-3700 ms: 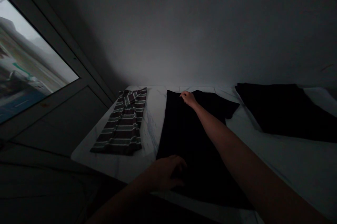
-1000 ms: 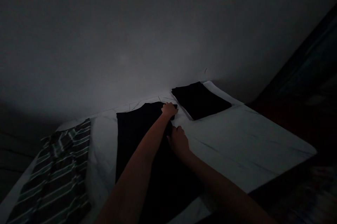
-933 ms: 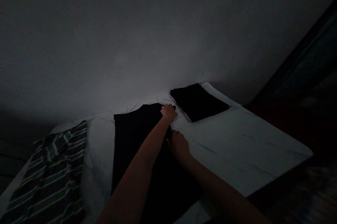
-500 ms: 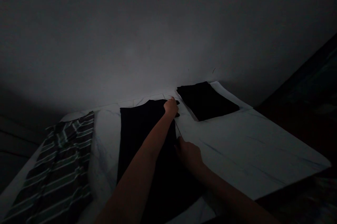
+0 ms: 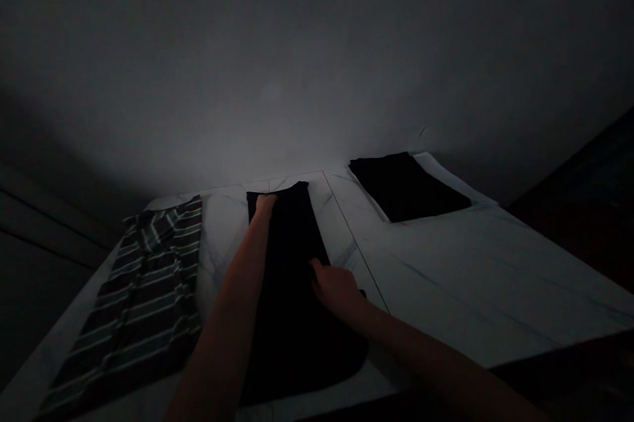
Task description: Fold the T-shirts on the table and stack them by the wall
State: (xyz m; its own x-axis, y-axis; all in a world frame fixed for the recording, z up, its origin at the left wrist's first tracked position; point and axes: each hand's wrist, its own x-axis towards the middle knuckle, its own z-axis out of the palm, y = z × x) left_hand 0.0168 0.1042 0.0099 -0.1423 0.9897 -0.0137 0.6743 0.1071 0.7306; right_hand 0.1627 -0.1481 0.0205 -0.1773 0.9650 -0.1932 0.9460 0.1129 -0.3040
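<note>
A black garment (image 5: 292, 329) lies lengthwise on the marble-patterned table (image 5: 446, 283), its surface too dark to show details. At its far left corner my left hand (image 5: 266, 203) is closed on the cloth, with the fingertips hidden. My right hand (image 5: 339, 286) is at the garment's right edge, about halfway along. Its fingers are curled into the dark cloth and the thumb points forward. To the left of the garment a dark striped shirt (image 5: 143, 290) is laid out, apart from both hands.
At the back right, a folded black cloth (image 5: 403, 187) rests on a white piece (image 5: 448, 177). A grey wall (image 5: 277, 65) rises behind the table. The room is dim, and a thin seam (image 5: 352, 234) runs across the tabletop.
The left hand has moved left, from the garment's far right corner to its far left one. Cloth has gone with it, so the garment is narrower. The right hand remains at the right edge.
</note>
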